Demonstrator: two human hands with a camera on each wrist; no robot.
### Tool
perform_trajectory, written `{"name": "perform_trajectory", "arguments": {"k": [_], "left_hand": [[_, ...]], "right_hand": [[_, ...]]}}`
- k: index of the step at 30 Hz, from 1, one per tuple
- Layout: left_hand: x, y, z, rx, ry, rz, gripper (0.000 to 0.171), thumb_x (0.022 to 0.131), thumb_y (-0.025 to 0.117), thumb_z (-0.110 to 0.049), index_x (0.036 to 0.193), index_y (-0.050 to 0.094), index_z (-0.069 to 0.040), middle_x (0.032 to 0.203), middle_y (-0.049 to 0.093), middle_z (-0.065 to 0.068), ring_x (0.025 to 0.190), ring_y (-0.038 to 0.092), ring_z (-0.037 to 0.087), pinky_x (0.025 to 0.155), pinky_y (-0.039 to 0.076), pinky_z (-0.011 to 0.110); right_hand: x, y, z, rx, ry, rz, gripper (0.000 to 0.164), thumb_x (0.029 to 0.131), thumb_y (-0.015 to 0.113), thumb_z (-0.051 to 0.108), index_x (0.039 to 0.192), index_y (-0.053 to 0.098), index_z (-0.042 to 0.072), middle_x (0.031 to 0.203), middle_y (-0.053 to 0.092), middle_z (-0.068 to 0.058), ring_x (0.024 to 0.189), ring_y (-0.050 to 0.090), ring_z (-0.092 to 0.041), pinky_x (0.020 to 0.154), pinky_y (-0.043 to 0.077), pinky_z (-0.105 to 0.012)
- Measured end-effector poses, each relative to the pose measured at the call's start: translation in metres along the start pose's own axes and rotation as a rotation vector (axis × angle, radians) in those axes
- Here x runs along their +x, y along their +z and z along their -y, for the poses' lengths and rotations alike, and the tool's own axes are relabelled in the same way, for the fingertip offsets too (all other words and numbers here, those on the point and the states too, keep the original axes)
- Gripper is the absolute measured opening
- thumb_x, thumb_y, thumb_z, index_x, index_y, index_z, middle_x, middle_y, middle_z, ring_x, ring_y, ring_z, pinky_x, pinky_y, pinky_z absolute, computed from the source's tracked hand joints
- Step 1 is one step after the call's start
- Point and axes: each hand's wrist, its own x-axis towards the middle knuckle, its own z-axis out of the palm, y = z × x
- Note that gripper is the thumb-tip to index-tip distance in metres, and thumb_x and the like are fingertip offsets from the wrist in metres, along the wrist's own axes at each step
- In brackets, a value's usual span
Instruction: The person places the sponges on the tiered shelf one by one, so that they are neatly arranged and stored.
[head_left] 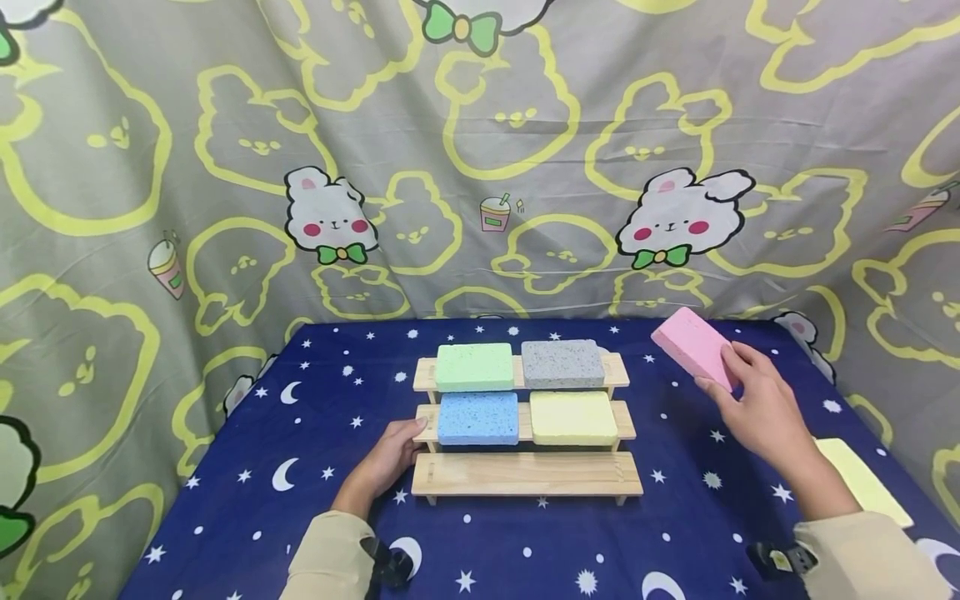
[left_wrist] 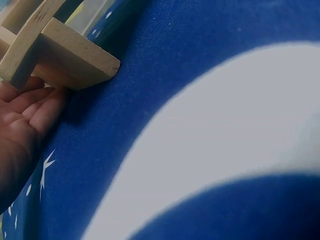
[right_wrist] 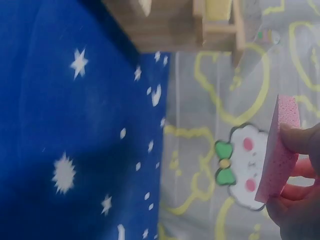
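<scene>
In the head view a three-tier wooden rack (head_left: pixel 525 475) carries several block-shaped sponges. The top tier bears a green sponge (head_left: pixel 474 367) and a grey sponge (head_left: pixel 562 364). Below them are a blue sponge (head_left: pixel 478 418) and a yellow sponge (head_left: pixel 573 418); the lowest tier is bare. My left hand (head_left: pixel 382 462) grips the rack's left end, thumb by the middle tier and other fingers partly hidden behind wood in the left wrist view. Raised to the right of the rack, my right hand (head_left: pixel 768 408) pinches a pink sponge (right_wrist: pixel 277 155) between thumb and fingers, tilted.
A pale yellow flat piece (head_left: pixel 862 483) lies at the right, partly behind the right forearm. Dark blue cloth (head_left: pixel 255 467) with white moons and stars covers the table. A grey curtain (head_left: pixel 420 208) with rabbit prints hangs along the back and sides.
</scene>
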Motion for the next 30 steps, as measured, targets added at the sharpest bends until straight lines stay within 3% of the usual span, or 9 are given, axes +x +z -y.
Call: {"name": "perform_trajectory", "arguments": {"k": [7,19,22,26,30], "left_hand": [[0.0,0.0,0.0,0.004,-0.001,0.006,0.058,0.101,0.034,-0.031,0.132,0.038,0.018,0.121,0.06,0.019,0.101,0.061,0.01,0.086,0.051,0.031],[0.0,0.0,-0.002,0.013,-0.001,0.005,0.057,0.101,0.033,-0.029,0.133,0.037,0.017,0.125,0.057,0.023,0.104,0.06,0.01,0.089,0.05,0.031],[0.0,0.001,-0.002,0.007,-0.004,0.008,0.056,0.101,0.032,-0.029,0.133,0.037,0.017,0.125,0.057,0.023,0.104,0.06,0.01,0.09,0.049,0.031],[-0.001,0.001,-0.002,0.008,-0.002,0.016,0.057,0.101,0.033,-0.03,0.134,0.037,0.017,0.127,0.056,0.023,0.107,0.059,0.01,0.092,0.048,0.032],[-0.001,0.0,-0.002,0.005,0.001,0.014,0.057,0.101,0.033,-0.03,0.133,0.037,0.017,0.126,0.057,0.021,0.107,0.059,0.009,0.092,0.048,0.032]], "right_hand": [[-0.002,-0.004,0.028,0.027,-0.079,-0.021,0.069,0.079,0.072,0.006,0.138,0.039,-0.008,0.134,0.038,-0.033,0.116,0.038,-0.052,0.086,0.033,-0.07],[-0.012,0.001,0.072,0.073,-0.261,-0.097,0.071,0.07,0.079,0.005,0.134,0.048,-0.004,0.135,0.045,-0.024,0.117,0.046,-0.044,0.083,0.041,-0.06],[-0.016,0.007,0.08,0.096,-0.318,-0.112,0.071,0.068,0.08,0.003,0.132,0.051,-0.003,0.134,0.047,-0.022,0.116,0.048,-0.042,0.1,0.041,-0.035],[-0.022,0.017,0.09,0.138,-0.403,-0.111,0.065,0.072,0.079,0.006,0.13,0.052,-0.005,0.134,0.048,-0.021,0.116,0.049,-0.04,0.102,0.017,-0.003],[-0.027,0.025,0.1,0.168,-0.46,-0.074,0.059,0.081,0.074,0.017,0.131,0.051,-0.006,0.135,0.047,-0.021,0.119,0.047,-0.038,0.106,0.017,-0.006]]}}
